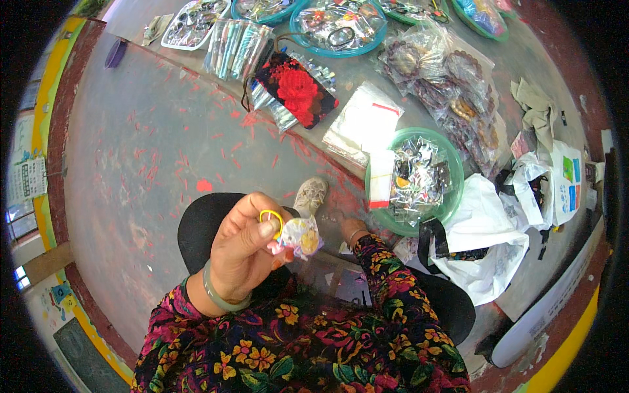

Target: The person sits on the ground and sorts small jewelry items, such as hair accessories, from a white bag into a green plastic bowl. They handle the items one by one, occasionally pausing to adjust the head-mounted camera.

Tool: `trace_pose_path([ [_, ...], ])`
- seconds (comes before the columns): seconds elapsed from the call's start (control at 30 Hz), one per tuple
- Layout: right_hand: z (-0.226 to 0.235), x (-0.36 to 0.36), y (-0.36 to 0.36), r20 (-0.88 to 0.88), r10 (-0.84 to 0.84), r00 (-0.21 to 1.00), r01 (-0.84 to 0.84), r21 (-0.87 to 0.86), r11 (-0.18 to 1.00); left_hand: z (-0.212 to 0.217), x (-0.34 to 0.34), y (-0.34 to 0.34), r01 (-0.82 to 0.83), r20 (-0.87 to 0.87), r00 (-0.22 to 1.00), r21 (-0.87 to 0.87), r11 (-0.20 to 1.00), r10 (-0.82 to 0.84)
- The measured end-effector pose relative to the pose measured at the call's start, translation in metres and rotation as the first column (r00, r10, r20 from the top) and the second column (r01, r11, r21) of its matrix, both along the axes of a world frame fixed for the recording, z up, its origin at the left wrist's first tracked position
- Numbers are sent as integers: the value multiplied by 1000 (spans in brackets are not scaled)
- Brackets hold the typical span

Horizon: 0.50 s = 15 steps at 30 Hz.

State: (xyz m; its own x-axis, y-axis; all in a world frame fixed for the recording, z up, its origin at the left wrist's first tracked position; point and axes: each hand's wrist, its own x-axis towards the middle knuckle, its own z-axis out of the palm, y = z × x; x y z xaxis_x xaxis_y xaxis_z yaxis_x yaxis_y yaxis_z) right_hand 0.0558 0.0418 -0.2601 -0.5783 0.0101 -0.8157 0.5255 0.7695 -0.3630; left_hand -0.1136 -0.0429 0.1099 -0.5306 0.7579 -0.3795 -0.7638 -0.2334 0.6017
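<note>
In front of me my left hand is raised, its thumb and fingers pinched on a yellow elastic hair tie. A small charm cluster, pale, yellow and pink, hangs from the tie beside the fingertips. My right hand is lower down, just left of the green basin. Its fingers are hard to make out, and I cannot tell what they touch. Inside the basin lie several small clear packets with dark and coloured pieces. A stack of clear bags with a red strip leans over the basin's left rim.
Beyond the basin lie more clear bags, a black pouch with a red rose and bundled pens. Blue basins of packets stand at the far edge. Bagged brown beaded items and white plastic bags are on the right.
</note>
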Motion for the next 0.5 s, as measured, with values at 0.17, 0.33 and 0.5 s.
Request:
trace_pose_path([
  [0.17,12,-28,13,109,130,985,-128,-27,991,-3,0,2,24,-24,999,-44,999,-25],
  [0.33,3,-33,3,53,150,987,-147,-49,988,-1,0,7,66,19,998,-30,997,-66],
  [0.5,4,-36,7,-35,173,984,-174,-41,984,0,6,6,82,50,996,-75,994,-78],
])
